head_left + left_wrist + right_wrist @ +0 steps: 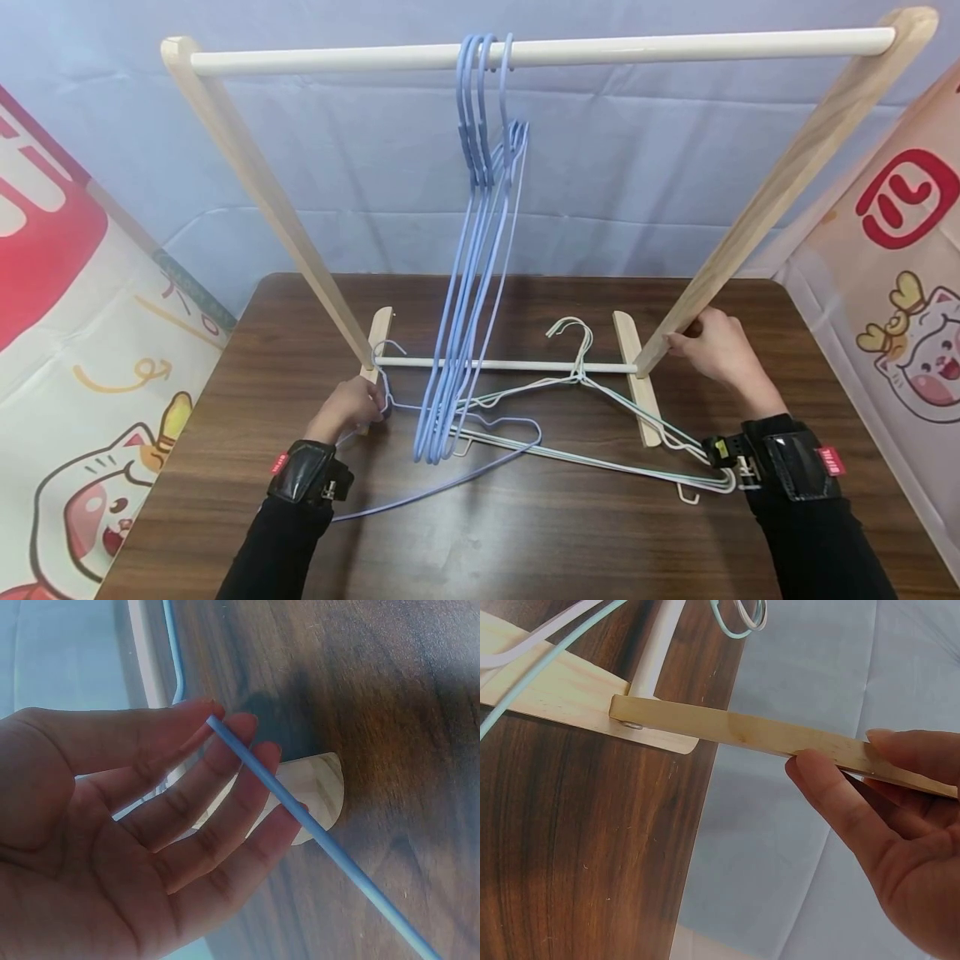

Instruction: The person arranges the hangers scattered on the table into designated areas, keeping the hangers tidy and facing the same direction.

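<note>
My left hand (348, 408) pinches a blue wire hanger (326, 844) between thumb and fingertips, beside the rack's left foot (381, 327). That hanger's hook stands near the foot, and its long lower wire reaches right over the table. My right hand (716, 354) grips the right wooden post (742, 729) low down, thumb on one side and fingers on the other. Several blue hangers (480, 250) hang bunched from the white top rod (675, 47), left of its middle. White and pale green hangers (581, 377) lie together across the lower bar (525, 365), hooks pointing back.
The brown table (525, 550) carries the rack, whose left post (262, 192) leans up toward the top rod. A pale blue cloth (637, 183) hangs behind. Printed cartoon sheets (112, 500) line both sides.
</note>
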Demonstrator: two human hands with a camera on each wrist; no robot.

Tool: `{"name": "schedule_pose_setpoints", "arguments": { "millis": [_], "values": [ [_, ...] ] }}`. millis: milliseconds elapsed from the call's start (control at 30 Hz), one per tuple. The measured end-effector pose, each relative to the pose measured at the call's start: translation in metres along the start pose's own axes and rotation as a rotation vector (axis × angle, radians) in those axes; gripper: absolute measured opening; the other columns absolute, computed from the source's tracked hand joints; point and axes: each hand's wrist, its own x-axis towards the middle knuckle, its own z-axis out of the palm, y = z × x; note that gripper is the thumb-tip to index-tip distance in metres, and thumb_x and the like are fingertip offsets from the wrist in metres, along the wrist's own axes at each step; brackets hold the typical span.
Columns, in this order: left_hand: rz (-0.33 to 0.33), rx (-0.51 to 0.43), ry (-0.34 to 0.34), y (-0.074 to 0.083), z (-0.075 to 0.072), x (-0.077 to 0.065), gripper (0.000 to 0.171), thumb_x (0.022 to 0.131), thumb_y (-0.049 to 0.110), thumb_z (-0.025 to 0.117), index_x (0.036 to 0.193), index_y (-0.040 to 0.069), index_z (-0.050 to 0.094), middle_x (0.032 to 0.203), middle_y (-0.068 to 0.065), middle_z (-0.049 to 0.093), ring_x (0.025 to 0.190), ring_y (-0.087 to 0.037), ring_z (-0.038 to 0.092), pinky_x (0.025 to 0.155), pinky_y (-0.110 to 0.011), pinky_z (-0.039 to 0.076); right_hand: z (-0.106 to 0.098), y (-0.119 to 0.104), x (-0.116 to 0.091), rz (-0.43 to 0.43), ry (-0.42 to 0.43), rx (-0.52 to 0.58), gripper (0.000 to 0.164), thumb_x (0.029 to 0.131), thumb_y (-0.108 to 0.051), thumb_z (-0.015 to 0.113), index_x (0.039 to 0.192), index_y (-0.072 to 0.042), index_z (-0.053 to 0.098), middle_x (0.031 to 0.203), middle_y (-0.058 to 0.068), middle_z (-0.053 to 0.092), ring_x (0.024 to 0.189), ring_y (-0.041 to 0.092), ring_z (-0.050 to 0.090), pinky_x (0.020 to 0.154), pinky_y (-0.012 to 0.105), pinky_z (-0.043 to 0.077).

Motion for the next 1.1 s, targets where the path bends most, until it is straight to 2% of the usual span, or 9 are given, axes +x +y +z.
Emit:
{"name": "schedule_pose_setpoints", "arguments": {
  "millis": [167,400,733,1100],
  "values": [
    [0.031,0.035,0.0,0.001,-0.003,-0.002,0.01,0.065,0.0,0.065,0.075,0.003,0.064,0.073,-0.008,0.057,0.061,-0.02,0.05,0.053,-0.028,0.04,0.0,-0.001,0.0,0.004,-0.006,0.003,0.03,0.089,-0.006,0.055,0.109,0.016,0.049,0.093,0.033,0.059,0.081,0.039,0.064,0.052,0.028,0.048],
    [0.016,0.004,-0.017,0.005,-0.008,-0.006,0.009,0.067,-0.003,0.064,0.073,0.004,0.064,0.072,-0.008,0.057,0.057,-0.017,0.051,0.051,-0.025,0.042,0.0,-0.001,0.0,0.003,-0.006,-0.001,0.03,0.089,-0.007,0.055,0.109,0.016,0.049,0.093,0.033,0.059,0.081,0.038,0.064,0.052,0.028,0.048],
    [0.03,-0.021,-0.032,0.01,-0.015,-0.01,0.01,0.067,-0.005,0.064,0.074,0.001,0.064,0.064,-0.007,0.056,0.054,-0.016,0.054,0.049,-0.024,0.046,0.0,0.0,0.0,-0.007,-0.002,-0.015,0.029,0.089,-0.006,0.055,0.107,0.016,0.05,0.091,0.032,0.06,0.079,0.038,0.064,0.051,0.028,0.047],
    [0.04,0.019,-0.036,0.015,-0.022,-0.013,0.012,0.065,-0.006,0.065,0.072,0.004,0.063,0.068,-0.006,0.059,0.056,-0.018,0.056,0.051,-0.026,0.048,0.0,0.0,0.001,-0.005,0.001,-0.023,0.029,0.088,-0.005,0.055,0.107,0.017,0.05,0.09,0.032,0.06,0.078,0.038,0.064,0.05,0.028,0.046]
  ]
}}
